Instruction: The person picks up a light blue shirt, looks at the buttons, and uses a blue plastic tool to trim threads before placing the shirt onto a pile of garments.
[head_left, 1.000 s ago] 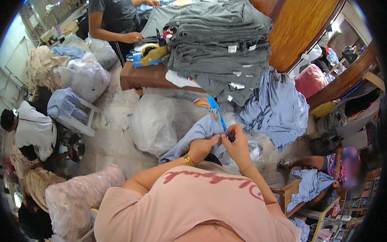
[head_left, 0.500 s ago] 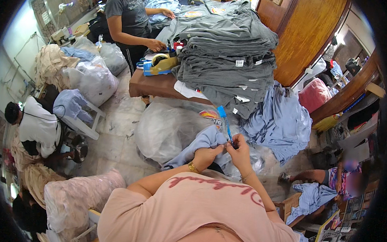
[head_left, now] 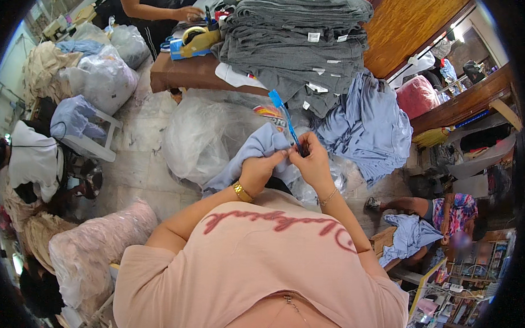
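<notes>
My left hand (head_left: 258, 174) is closed on a light blue garment (head_left: 262, 145), bunched up in front of me. Close beside it, my right hand (head_left: 312, 166) pinches a long, thin blue strip-like thing (head_left: 288, 119) with a wider, bright blue end pointing up and away. Its lower end runs into the right fingers, where something small and dark shows; its exact kind is unclear. The fingertips of both hands nearly meet at the garment's edge. Beneath and beyond the garment lies a large clear plastic bag (head_left: 188, 139).
Dark grey folded garments (head_left: 289, 49) are stacked high on a brown-covered table (head_left: 179, 74), with a tape roll (head_left: 193, 35) at its corner. More blue garments (head_left: 365, 130) hang at the right. A co-worker's hand (head_left: 189, 14) is at the table; a white stool (head_left: 104, 141) stands left.
The whole view has shifted, so the table and garments sit higher and farther left. My hands keep their hold on the garment and the blue strip-like thing.
</notes>
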Demonstrator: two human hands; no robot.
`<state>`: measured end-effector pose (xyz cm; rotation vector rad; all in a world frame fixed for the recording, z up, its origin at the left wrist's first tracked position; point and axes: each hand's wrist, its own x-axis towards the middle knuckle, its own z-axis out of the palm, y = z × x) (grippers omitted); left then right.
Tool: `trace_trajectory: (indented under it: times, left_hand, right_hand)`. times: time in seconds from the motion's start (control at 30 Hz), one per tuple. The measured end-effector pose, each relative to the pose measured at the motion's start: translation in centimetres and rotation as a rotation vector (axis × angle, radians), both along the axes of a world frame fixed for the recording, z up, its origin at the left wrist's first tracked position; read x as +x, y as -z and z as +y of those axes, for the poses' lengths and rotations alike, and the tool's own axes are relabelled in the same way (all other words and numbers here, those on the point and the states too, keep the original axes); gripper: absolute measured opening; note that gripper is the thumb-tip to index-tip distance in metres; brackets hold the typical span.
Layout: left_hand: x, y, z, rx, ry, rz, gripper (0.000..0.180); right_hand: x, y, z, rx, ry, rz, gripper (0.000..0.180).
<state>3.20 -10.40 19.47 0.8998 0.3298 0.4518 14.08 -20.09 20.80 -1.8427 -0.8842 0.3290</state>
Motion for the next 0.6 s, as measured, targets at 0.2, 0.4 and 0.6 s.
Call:
trace_trajectory:
  times: [0.2, 0.4, 0.6]
  left_hand:
    - [-0.1, 1.0, 1.0, -0.252, -0.079, 0.094, 0.010]
    - [0.5, 0.1, 1.2, -0.294, -0.200, 0.071, 0.012]
    - [0.8, 3.2, 2.6, -0.476, -0.155, 0.040, 0.016]
  right_hand:
    - [-0.7, -1.5, 0.3, 0.037, -0.017, 0.209, 0.015]
    - [-0.9, -0.2, 0.6, 0.071, -0.030, -0.044, 0.023]
    - [-1.7, -0.2, -0.7, 0.253, -0.224, -0.683, 0.019]
